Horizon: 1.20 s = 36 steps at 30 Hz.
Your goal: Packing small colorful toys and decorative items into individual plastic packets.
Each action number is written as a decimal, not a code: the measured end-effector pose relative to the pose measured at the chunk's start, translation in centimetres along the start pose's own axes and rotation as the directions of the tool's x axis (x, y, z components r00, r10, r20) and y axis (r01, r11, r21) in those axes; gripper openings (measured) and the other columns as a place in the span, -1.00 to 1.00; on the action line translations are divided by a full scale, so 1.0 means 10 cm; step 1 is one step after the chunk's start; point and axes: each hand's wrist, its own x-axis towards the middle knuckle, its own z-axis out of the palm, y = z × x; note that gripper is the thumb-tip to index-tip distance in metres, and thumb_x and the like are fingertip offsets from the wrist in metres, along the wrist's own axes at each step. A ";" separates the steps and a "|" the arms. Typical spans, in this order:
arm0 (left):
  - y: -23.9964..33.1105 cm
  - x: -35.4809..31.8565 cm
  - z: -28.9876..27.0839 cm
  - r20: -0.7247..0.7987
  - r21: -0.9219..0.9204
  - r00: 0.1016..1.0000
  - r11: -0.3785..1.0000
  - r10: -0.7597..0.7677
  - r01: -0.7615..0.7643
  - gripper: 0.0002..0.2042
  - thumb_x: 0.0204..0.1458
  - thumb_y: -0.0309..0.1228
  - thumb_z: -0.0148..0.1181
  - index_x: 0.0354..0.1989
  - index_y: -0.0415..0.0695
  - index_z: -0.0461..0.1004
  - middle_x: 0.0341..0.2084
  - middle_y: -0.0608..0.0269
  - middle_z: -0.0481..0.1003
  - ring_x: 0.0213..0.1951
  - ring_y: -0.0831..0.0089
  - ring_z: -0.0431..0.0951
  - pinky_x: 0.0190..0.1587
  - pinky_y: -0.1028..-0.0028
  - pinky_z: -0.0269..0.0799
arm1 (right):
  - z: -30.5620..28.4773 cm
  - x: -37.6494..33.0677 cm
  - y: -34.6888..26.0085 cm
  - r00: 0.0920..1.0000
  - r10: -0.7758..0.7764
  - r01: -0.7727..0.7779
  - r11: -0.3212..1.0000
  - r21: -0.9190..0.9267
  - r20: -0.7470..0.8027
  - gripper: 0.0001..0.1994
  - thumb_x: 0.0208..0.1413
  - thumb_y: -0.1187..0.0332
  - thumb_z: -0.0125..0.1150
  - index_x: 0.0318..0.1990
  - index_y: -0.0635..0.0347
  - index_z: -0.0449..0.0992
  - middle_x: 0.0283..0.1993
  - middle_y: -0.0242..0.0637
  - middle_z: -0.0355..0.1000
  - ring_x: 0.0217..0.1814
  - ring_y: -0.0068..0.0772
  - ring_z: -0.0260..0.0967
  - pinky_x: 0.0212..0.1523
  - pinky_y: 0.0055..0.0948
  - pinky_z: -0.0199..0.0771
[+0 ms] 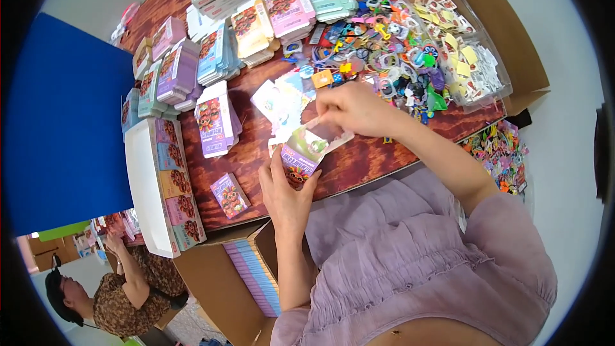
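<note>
My left hand [284,193] is wrapped round a small purple carton [298,161] with its top end open and flaps folded out. Something pale with green shows inside the opening. Over that opening my right hand [356,110] is bent with fingertips pinched together; what they grip, if anything, is hidden. Just beyond the carton lie printed sticker sheets [282,102] in white and pastel colours. A closed purple box [229,195] rests on the table to the left of my left hand, and a stack of flat purple cartons [216,119] stands behind it.
Stacked coloured cartons [250,24] line the far left. A heap of small toys [391,51] spreads beside a clear tray [503,83] of paper packets. A white display box [148,182] sits at the left edge. Below are an open cardboard box [214,279] and another person [122,288].
</note>
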 end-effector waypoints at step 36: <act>0.11 0.02 0.20 0.034 -0.109 0.986 0.982 0.161 -0.157 -0.22 -0.19 -0.37 0.49 0.26 -0.24 0.24 0.04 -0.03 0.33 0.08 0.01 0.41 0.09 0.21 0.38 | -0.23 -0.23 0.30 0.977 0.120 -0.003 0.828 0.560 -0.174 -0.86 0.23 0.34 0.18 -0.12 0.13 0.42 -0.47 -0.54 0.38 -0.60 -0.78 0.22 -0.61 -0.69 0.21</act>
